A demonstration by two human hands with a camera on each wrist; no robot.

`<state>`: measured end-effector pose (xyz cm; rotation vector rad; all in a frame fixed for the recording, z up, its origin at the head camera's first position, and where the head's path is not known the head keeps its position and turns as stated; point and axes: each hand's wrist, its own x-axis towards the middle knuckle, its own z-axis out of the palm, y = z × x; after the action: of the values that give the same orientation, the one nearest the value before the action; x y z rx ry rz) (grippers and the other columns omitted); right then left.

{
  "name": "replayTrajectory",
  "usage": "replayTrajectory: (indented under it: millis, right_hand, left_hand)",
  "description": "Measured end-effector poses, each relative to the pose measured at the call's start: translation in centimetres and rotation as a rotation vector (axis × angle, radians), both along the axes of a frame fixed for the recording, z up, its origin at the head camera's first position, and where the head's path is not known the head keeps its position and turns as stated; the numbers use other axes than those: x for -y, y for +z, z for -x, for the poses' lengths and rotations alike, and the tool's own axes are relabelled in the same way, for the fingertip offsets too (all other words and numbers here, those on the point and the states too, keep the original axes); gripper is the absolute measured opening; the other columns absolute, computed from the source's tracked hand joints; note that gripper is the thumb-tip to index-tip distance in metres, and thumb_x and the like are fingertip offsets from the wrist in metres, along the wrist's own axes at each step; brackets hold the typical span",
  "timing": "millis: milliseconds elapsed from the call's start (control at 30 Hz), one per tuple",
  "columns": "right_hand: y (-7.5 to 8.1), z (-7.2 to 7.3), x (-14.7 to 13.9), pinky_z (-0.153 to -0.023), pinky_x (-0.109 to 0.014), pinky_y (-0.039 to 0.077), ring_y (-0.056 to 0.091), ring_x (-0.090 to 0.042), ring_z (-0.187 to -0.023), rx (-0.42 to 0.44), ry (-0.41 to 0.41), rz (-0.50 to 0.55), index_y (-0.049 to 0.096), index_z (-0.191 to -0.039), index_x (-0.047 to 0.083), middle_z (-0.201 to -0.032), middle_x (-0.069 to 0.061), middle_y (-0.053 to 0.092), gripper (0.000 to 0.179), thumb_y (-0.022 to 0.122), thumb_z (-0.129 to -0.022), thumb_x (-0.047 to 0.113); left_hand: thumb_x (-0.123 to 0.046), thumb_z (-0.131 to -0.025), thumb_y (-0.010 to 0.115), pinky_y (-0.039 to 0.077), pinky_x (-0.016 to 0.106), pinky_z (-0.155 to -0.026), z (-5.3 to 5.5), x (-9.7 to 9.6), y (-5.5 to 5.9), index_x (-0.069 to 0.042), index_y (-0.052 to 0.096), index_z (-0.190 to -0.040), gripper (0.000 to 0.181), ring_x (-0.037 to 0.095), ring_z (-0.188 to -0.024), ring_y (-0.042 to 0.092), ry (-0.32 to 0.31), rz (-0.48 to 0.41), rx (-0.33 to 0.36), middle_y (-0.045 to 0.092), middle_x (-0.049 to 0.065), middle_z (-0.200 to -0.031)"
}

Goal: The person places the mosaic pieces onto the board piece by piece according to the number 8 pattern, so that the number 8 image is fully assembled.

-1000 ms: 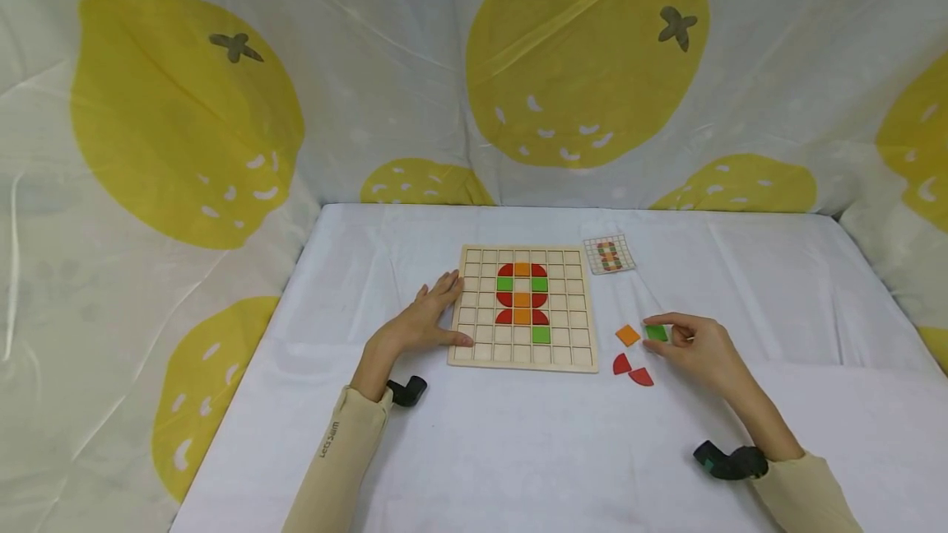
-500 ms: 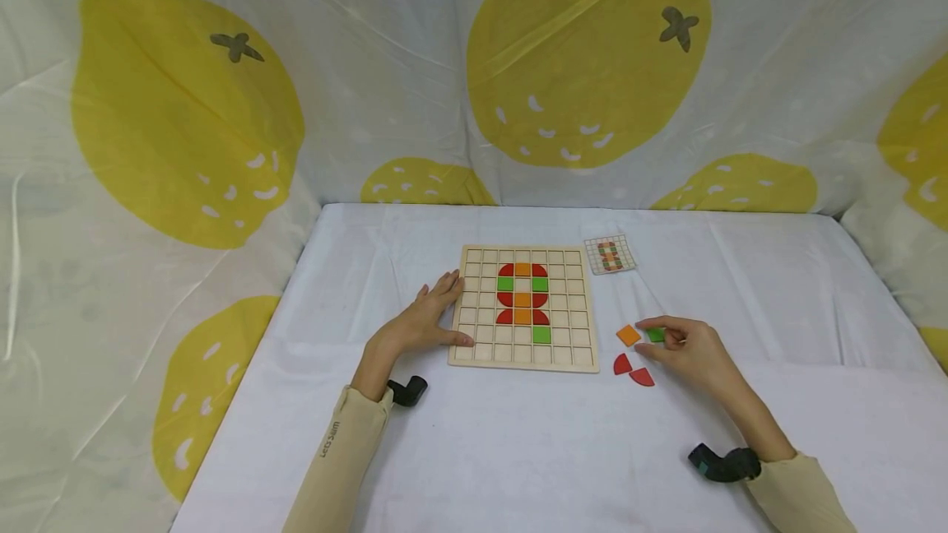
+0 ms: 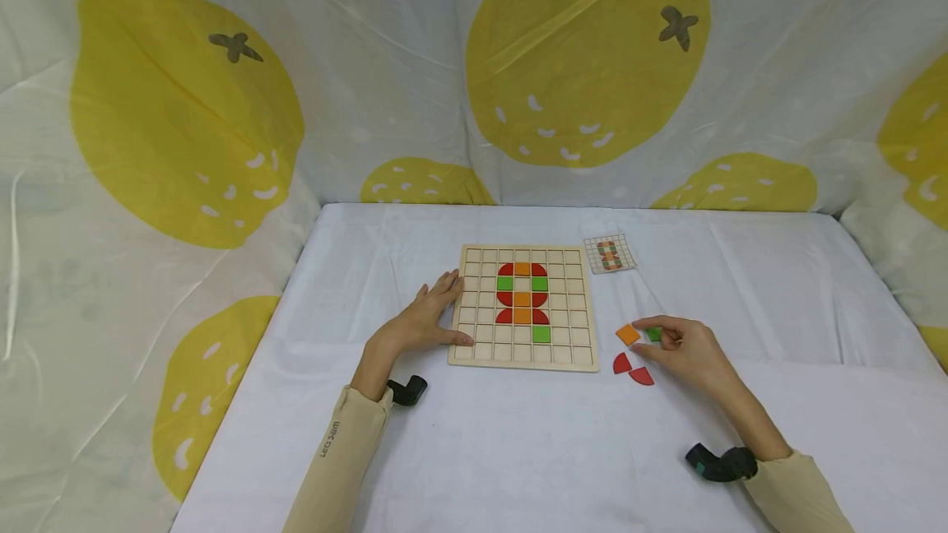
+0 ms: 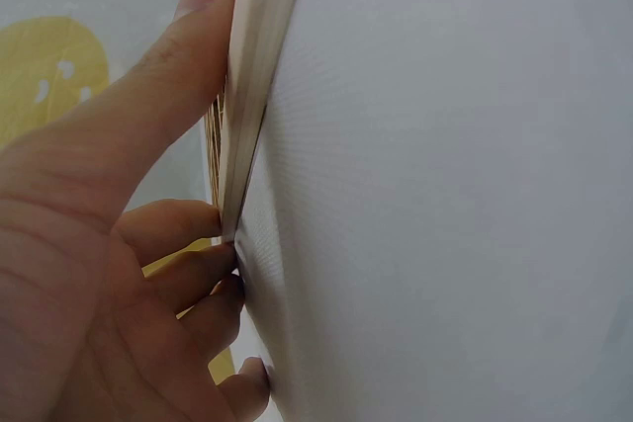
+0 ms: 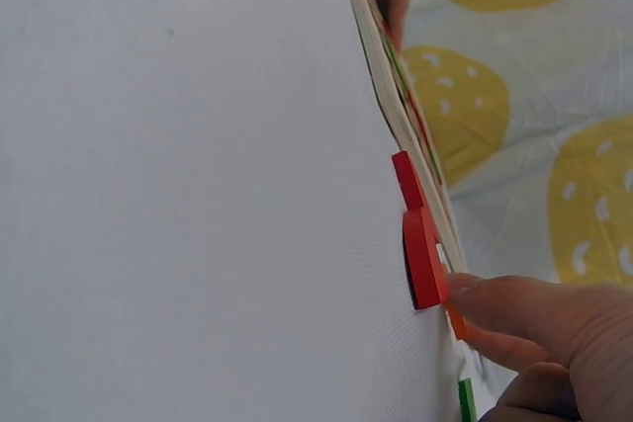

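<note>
A light wooden grid board lies on the white table, bearing red, orange and green tiles in its middle columns. My left hand rests at its left side, the thumb over the front left corner and the other fingers spread along the edge. To the right of the board, my right hand has thumb and index finger at opposite corners of an orange square tile, pinching it at table level. A green square tile lies partly hidden behind those fingers. Nearby are two red quarter-circle tiles.
A small pattern card lies beyond the board's right corner, printed with a similar coloured figure. White cloth covers the table. A lemon-print curtain stands behind and at the sides. Each wrist wears a black camera.
My right hand has moved a little left, from the green tile to the orange one. The green tile stays on the table. My left hand and the board have not moved.
</note>
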<state>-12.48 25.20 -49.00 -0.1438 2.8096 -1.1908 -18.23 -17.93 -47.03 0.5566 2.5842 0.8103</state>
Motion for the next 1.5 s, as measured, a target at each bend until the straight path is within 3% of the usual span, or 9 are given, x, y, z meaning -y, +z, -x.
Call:
replayTrajectory:
  millis: [267,600,867,1000,1133,1300,1500]
  right_hand:
    - [-0.3,0.1,0.4,-0.049,-0.026,0.026,0.031,-0.006,-0.057,-0.031,0.016,-0.013,0.076,-0.119,0.008,-0.062,0.003,0.034,0.038,0.087,-0.083,0.013]
    - [-0.1,0.2,-0.2,-0.05,-0.027,0.026,0.031,-0.007,-0.059,-0.006,0.018,0.005,0.077,-0.119,0.01,-0.063,0.003,0.033,0.036,0.086,-0.085,0.019]
    - [-0.4,-0.1,-0.4,-0.05,-0.026,0.028,0.03,-0.004,-0.059,0.096,0.145,0.13,0.078,-0.115,0.016,-0.064,0.006,0.032,0.034,0.088,-0.084,0.026]
    - [-0.4,-0.2,-0.2,-0.053,-0.024,0.028,0.03,-0.003,-0.06,0.14,0.215,0.135,0.079,-0.111,0.017,-0.064,0.006,0.03,0.032,0.089,-0.082,0.027]
    - [-0.2,-0.4,-0.1,-0.053,-0.024,0.028,0.029,-0.003,-0.061,0.148,0.233,0.128,0.08,-0.109,0.017,-0.064,0.006,0.03,0.03,0.089,-0.082,0.026]
    - [-0.7,-0.3,0.4,-0.05,-0.024,0.028,0.031,-0.003,-0.058,0.048,0.165,0.072,0.08,-0.102,0.019,-0.061,0.007,0.032,0.027,0.09,-0.081,0.032]
    - [-0.5,-0.3,1.5,-0.05,-0.024,0.03,0.036,-0.006,-0.056,-0.067,0.025,-0.042,0.079,-0.094,0.015,-0.058,0.006,0.038,0.028,0.092,-0.078,0.034]
  left_hand:
    - [-0.042,-0.083,0.086,0.001,0.057,-0.133,0.1,0.0,-0.2,-0.001,0.019,-0.164,0.113,0.031,-0.164,0.001,-0.008,0.004,-0.009,0.006,0.014,-0.175]
    - [-0.041,-0.083,0.087,0.001,0.057,-0.133,0.2,0.1,-0.3,0.0,0.019,-0.164,0.113,0.033,-0.164,0.002,-0.007,0.0,-0.014,0.006,0.015,-0.175]
    - [-0.041,-0.083,0.087,0.001,0.057,-0.133,0.2,0.1,-0.4,0.0,0.018,-0.164,0.114,0.032,-0.164,0.001,-0.005,-0.001,-0.013,0.006,0.015,-0.175]
    - [-0.041,-0.083,0.086,0.002,0.057,-0.133,0.2,0.1,-0.4,0.001,0.018,-0.164,0.114,0.032,-0.164,0.001,-0.008,0.003,-0.017,0.006,0.015,-0.175]
    - [-0.041,-0.083,0.086,0.002,0.056,-0.133,0.2,0.0,-0.3,0.001,0.018,-0.163,0.113,0.032,-0.164,0.001,-0.01,0.009,-0.014,0.005,0.015,-0.175]
    - [-0.04,-0.084,0.086,0.001,0.056,-0.133,0.2,0.0,-0.1,0.001,0.017,-0.164,0.113,0.031,-0.164,0.0,-0.011,0.012,-0.006,0.005,0.015,-0.175]
    - [-0.04,-0.084,0.086,0.0,0.055,-0.134,0.1,0.0,0.0,0.0,0.017,-0.164,0.113,0.031,-0.164,0.0,-0.006,0.007,0.003,0.004,0.014,-0.175]
